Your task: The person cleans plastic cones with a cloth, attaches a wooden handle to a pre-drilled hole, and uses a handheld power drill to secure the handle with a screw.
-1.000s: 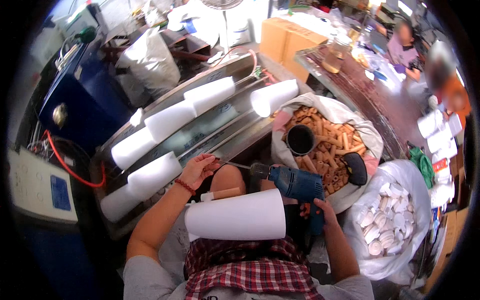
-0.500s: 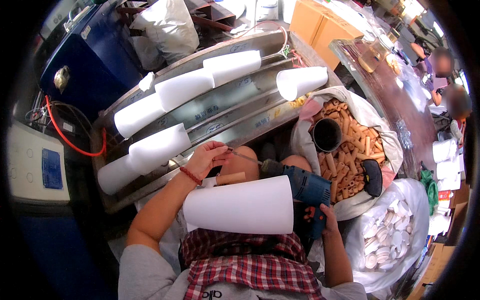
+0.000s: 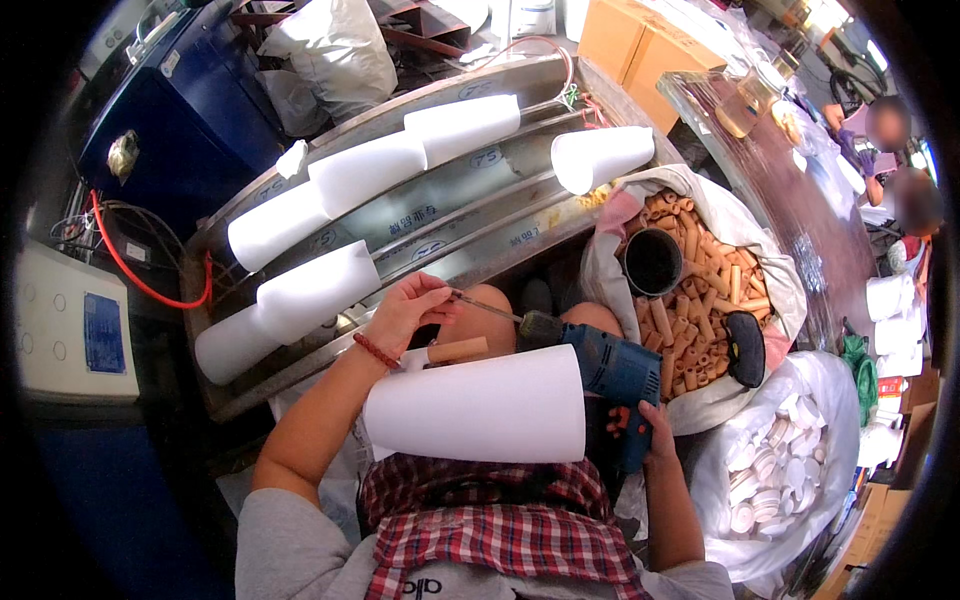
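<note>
A blue power drill [image 3: 610, 368] lies across above my lap, its long thin bit [image 3: 490, 306] pointing left. My right hand [image 3: 656, 430] is closed around the drill's handle. At the bit's tip, the fingers of my left hand [image 3: 412, 312] are pinched together; whatever small thing they hold is too small to make out. A large white tapered cylinder [image 3: 475, 406] rests sideways on my lap, below the left hand and the bit. Next to its upper edge, near my left wrist, a short tan tube [image 3: 458, 350] sticks out.
Ahead stands a long metal trough [image 3: 400, 228] bearing several white tapered cylinders [image 3: 368, 172]. To the right are a sack [image 3: 790, 270] of tan tubes with a dark cup [image 3: 654, 262], and a plastic bag [image 3: 840, 430] of white discs. Co-workers sit far right beyond a table [image 3: 740, 170].
My left hand has shifted slightly up at the bit's tip, and the drill has risen a little with it. Both hands keep their hold; the white cylinder stays on my lap.
</note>
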A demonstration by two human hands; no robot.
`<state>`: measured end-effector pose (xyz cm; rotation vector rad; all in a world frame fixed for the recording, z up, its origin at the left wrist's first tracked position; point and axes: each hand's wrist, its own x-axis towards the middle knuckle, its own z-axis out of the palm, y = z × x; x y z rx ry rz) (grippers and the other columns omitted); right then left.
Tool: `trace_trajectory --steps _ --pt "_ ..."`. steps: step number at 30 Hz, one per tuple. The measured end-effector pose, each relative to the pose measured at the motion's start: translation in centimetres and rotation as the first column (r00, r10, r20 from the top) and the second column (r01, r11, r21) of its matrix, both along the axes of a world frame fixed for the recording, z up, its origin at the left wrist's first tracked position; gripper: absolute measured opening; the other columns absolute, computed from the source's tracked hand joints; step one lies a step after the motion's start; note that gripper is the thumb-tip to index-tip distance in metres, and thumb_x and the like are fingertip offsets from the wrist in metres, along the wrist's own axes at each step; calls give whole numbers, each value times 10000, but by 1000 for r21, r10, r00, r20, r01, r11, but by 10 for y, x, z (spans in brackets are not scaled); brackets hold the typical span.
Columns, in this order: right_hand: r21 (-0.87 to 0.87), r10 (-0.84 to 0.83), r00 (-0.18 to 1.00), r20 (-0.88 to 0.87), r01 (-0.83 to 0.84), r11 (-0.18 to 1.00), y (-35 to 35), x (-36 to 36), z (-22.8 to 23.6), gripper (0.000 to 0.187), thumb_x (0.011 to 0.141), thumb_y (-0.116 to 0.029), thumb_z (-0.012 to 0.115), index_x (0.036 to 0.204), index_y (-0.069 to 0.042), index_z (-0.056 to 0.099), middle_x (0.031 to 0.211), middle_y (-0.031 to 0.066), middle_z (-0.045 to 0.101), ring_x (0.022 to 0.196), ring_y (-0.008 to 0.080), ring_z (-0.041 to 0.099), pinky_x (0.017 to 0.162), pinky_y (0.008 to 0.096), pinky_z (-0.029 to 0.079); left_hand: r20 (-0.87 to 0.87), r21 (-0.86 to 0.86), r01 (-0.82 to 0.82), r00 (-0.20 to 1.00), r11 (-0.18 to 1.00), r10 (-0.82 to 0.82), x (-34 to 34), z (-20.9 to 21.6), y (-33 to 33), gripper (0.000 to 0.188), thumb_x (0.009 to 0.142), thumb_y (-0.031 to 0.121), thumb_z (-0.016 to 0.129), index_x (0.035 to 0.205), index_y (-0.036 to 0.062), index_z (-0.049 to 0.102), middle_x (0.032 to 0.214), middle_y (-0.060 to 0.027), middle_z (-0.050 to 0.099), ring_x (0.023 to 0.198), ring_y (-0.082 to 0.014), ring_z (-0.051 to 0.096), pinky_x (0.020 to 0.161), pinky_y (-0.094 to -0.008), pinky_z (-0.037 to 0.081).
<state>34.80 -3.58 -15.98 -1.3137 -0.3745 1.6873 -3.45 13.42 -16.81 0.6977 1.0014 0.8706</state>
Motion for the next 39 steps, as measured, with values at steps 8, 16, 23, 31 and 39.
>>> trace_trajectory --steps 8,16,23,31,39 --pt "11 15 1000 22 -15 1000 1 -2 5 525 770 -299 683 1133 29 491 882 185 653 701 275 667 604 348 565 -213 117 80 976 990 -53 -1 2 -1 125 897 132 594 960 31 556 908 -90 648 790 -153 644 682 -267 545" --pt "3 18 1000 25 -18 1000 -1 3 -3 581 768 -308 685 1182 26 453 923 197 648 733 289 669 609 346 562 -202 148 84 978 985 -53 0 4 2 127 885 111 606 966 21 568 850 -69 639 743 -141 643 652 -253 545" --pt "-5 51 998 -48 -51 999 2 2 4 596 774 -307 680 1206 23 435 940 210 644 766 304 672 615 359 563 -243 158 106 968 982 -65 -3 2 -5 156 879 137 620 960 17 561 843 -74 643 714 -134 632 615 -249 527" --pt "21 23 998 -59 -22 1000 -3 5 -6 518 800 -280 645 1171 27 455 904 205 648 712 300 669 558 352 554 -964 -60 610 171 790 -205 -6 67 -40 450 784 378 708 973 -6 567 796 -104 614 721 -188 609 635 -316 489" --pt "28 37 997 -66 -35 999 -8 17 -21 483 808 -291 631 1148 15 476 894 202 647 691 299 666 535 349 544 -807 -15 709 408 705 -427 -45 63 -64 400 916 439 507 981 54 593 772 -117 604 720 -222 575 657 -346 449"
